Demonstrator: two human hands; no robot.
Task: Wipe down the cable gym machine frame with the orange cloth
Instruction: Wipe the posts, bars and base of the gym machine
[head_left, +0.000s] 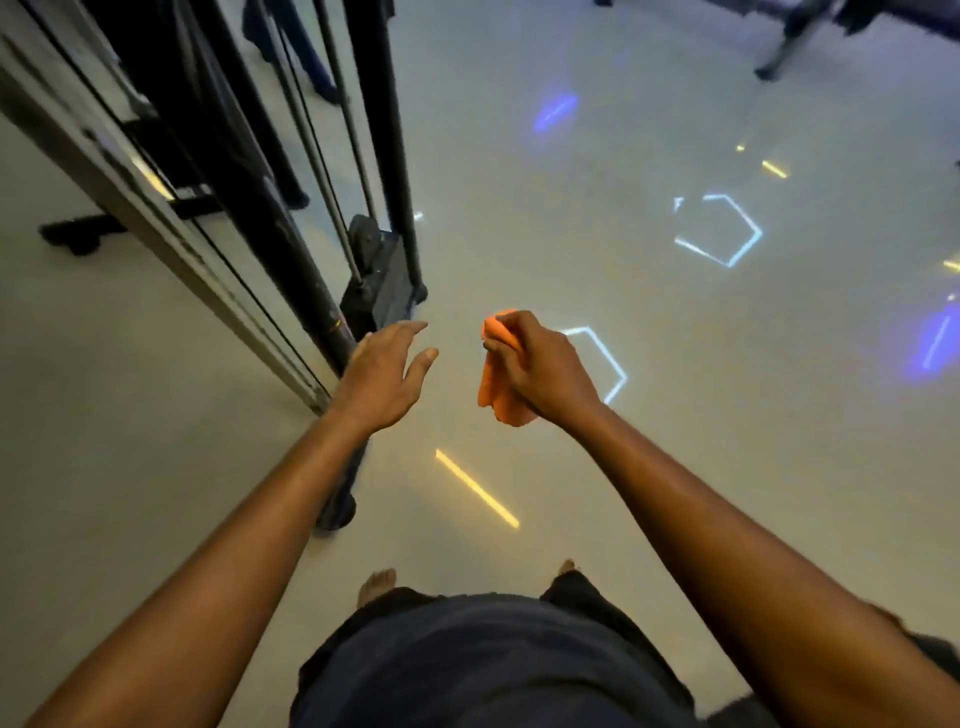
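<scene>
The cable gym machine frame (249, 218) rises at the left as dark upright posts with thin cables (322, 171) and a black base block (379, 280) on the floor. My right hand (540, 364) grips the bunched orange cloth (496, 384) in the air, right of the frame and apart from it. My left hand (384, 369) hovers with fingers spread and relaxed, just right of the nearest dark post, holding nothing. Part of that post is hidden behind my left forearm.
A pale glossy floor (675, 467) reflects white hexagon lights, yellow strips and blue glows. A grey metal rail (156, 244) slants along the left. Dark equipment legs (789, 47) stand at the top right. My bare feet (376, 584) show below.
</scene>
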